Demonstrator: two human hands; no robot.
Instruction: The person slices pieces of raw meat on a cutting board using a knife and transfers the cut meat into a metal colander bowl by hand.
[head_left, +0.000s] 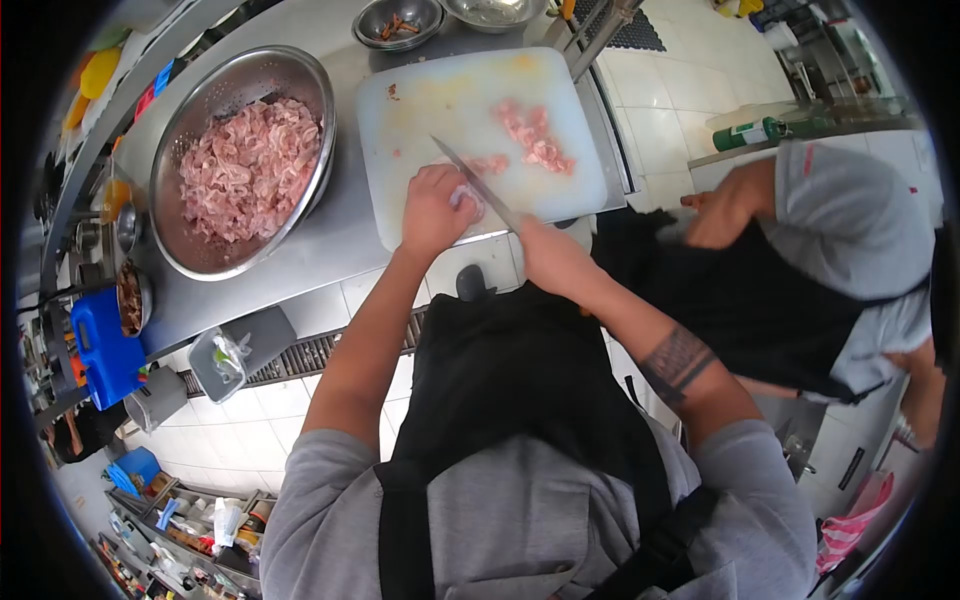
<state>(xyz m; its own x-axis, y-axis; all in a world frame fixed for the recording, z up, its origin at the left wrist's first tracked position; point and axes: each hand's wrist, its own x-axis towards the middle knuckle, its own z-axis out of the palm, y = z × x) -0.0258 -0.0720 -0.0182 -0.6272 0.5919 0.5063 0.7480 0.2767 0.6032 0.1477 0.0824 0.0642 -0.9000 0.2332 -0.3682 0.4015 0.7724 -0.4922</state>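
My right hand (556,258) is wrapped round the handle of a kitchen knife (474,181), its blade pointing up and left across the white cutting board (435,95). My left hand (434,212) has its fingers curled on a pale piece of raw meat (469,203) at the board's near edge, just left of the blade. Small cut bits of meat (488,163) lie beyond the blade. Farther right on the board is a strip of chopped raw meat (536,138). To the left stands a large metal colander (172,185) with a heap of sliced raw meat (250,170).
Metal bowls (372,22) stand behind the board on the steel counter (345,235). Close on my right is a co-worker (850,225) in a grey shirt and black apron. A blue jug (106,345) and a grey bin (215,370) are at the lower left.
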